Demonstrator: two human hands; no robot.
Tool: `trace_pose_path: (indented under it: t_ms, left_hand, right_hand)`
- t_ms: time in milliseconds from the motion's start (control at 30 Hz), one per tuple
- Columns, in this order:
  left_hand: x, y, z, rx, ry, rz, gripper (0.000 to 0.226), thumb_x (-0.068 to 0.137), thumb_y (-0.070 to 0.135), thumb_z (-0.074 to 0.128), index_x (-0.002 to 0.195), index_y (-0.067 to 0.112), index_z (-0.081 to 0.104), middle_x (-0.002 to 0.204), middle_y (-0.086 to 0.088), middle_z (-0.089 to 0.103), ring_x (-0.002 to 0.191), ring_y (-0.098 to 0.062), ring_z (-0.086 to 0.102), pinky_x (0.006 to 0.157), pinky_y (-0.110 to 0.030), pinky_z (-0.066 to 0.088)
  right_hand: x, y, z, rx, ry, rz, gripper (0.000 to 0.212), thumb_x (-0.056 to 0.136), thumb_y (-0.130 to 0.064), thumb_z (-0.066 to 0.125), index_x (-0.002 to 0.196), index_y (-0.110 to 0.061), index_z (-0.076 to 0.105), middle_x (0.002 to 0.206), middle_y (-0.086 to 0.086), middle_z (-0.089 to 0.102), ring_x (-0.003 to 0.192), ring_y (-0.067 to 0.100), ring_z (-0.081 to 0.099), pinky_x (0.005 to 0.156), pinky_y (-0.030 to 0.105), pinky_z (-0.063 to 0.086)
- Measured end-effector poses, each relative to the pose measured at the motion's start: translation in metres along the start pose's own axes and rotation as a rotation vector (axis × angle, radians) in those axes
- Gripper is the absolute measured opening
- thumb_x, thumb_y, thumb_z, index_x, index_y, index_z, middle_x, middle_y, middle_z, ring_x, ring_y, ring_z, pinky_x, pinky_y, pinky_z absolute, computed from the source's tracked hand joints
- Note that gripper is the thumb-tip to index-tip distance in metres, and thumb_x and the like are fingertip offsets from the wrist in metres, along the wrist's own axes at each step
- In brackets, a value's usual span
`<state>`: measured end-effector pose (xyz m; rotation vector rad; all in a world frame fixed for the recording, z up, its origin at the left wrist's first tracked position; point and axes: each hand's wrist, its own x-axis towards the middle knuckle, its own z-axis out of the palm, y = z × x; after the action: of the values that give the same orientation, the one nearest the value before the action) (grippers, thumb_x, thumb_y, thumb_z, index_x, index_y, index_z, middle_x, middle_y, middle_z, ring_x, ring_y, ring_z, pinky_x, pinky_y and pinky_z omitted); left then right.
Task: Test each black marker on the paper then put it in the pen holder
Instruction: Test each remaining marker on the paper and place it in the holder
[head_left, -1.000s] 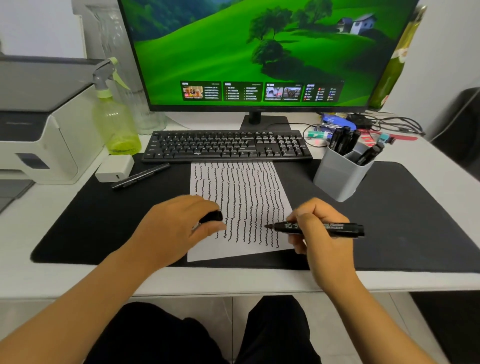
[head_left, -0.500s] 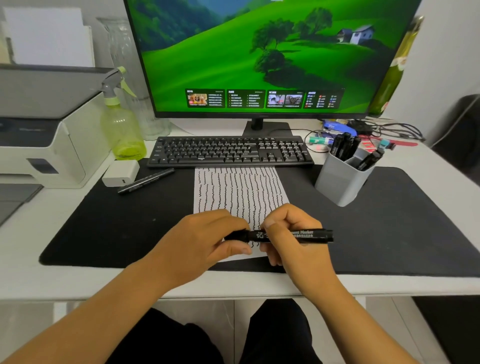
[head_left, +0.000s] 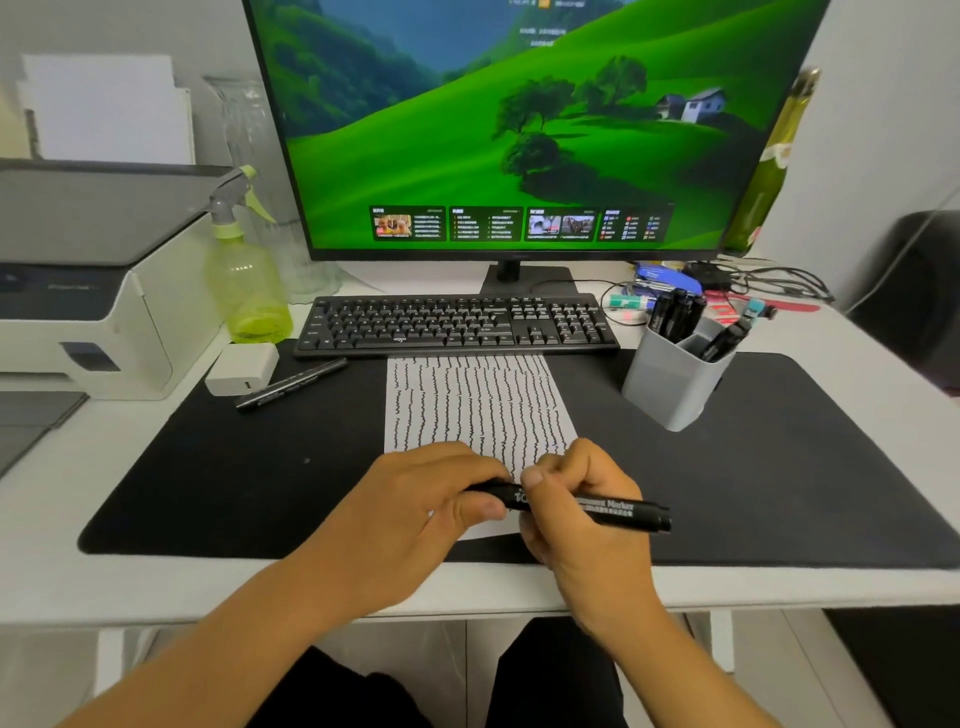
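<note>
Head view: left hand and right hand both grip one black permanent marker, held level over the near end of the white paper sheet covered in wavy black lines. Left fingers curl round the cap end, right fingers pinch the barrel. Paper lies on the black desk mat, just in front of the black keyboard. Grey plastic pen holder with black markers stands right of the paper. Another black pen lies left of the paper on the mat.
</note>
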<state>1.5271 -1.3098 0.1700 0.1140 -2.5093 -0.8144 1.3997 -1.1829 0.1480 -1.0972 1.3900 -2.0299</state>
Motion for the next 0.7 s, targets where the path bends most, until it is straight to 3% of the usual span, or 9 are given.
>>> trace_pose_path:
  t_ms: [133, 267, 400, 500, 600, 700]
  left_hand:
    - [0.002, 0.004, 0.002, -0.214, -0.045, -0.165, 0.024, 0.091, 0.053, 0.049, 0.106, 0.042, 0.064, 0.089, 0.019, 0.067, 0.077, -0.004, 0.064, 0.062, -0.011, 0.049]
    - [0.005, 0.002, -0.002, -0.279, -0.122, -0.224, 0.024, 0.089, 0.056, 0.05, 0.096, 0.04, 0.066, 0.076, 0.011, 0.066, 0.063, -0.011, 0.062, 0.052, -0.018, 0.049]
    - [0.013, -0.003, -0.013, -0.213, -0.047, -0.26, 0.034, 0.083, 0.069, 0.05, 0.111, 0.052, 0.06, 0.088, 0.019, 0.069, 0.064, -0.01, 0.067, 0.057, -0.018, 0.051]
    - [0.008, -0.019, -0.029, -0.003, 0.087, -0.383, 0.044, 0.079, 0.078, 0.038, 0.115, 0.057, 0.051, 0.092, 0.033, 0.065, 0.071, 0.001, 0.068, 0.063, -0.018, 0.047]
    - [-0.003, -0.055, -0.051, 0.254, 0.286, -0.542, 0.047, 0.08, 0.068, 0.039, 0.111, 0.04, 0.06, 0.082, 0.023, 0.065, 0.071, 0.001, 0.063, 0.064, -0.021, 0.045]
    - [-0.013, -0.095, -0.07, 0.46, 0.341, -0.681, 0.042, 0.085, 0.051, 0.053, 0.114, 0.022, 0.063, 0.098, 0.003, 0.067, 0.084, -0.011, 0.061, 0.076, -0.036, 0.051]
  right_hand:
    - [0.004, 0.001, -0.004, -0.054, -0.081, -0.014, 0.025, 0.084, -0.027, 0.069, 0.063, -0.037, 0.058, 0.057, -0.003, 0.061, 0.048, 0.009, 0.054, 0.049, 0.02, 0.045]
    - [0.011, -0.007, -0.014, -0.108, -0.158, 0.048, 0.023, 0.083, -0.035, 0.072, 0.065, -0.035, 0.059, 0.055, 0.002, 0.061, 0.045, 0.009, 0.054, 0.045, 0.018, 0.043]
    - [0.023, -0.028, -0.028, -0.149, -0.272, 0.056, 0.015, 0.088, -0.041, 0.073, 0.083, -0.027, 0.072, 0.065, 0.003, 0.067, 0.048, 0.011, 0.055, 0.046, 0.02, 0.045]
    - [0.042, -0.057, -0.052, -0.356, -0.119, -0.029, 0.014, 0.088, -0.034, 0.066, 0.079, -0.024, 0.072, 0.062, -0.001, 0.064, 0.051, 0.007, 0.055, 0.048, 0.018, 0.045]
    - [0.072, -0.097, -0.087, -0.668, 0.174, -0.155, 0.019, 0.085, -0.036, 0.063, 0.07, -0.025, 0.067, 0.058, -0.01, 0.064, 0.052, -0.002, 0.055, 0.049, 0.009, 0.041]
    - [0.104, -0.123, -0.115, -0.981, 0.335, -0.152, 0.03, 0.085, -0.029, 0.063, 0.056, -0.02, 0.058, 0.046, -0.02, 0.057, 0.045, -0.001, 0.051, 0.041, 0.013, 0.037]
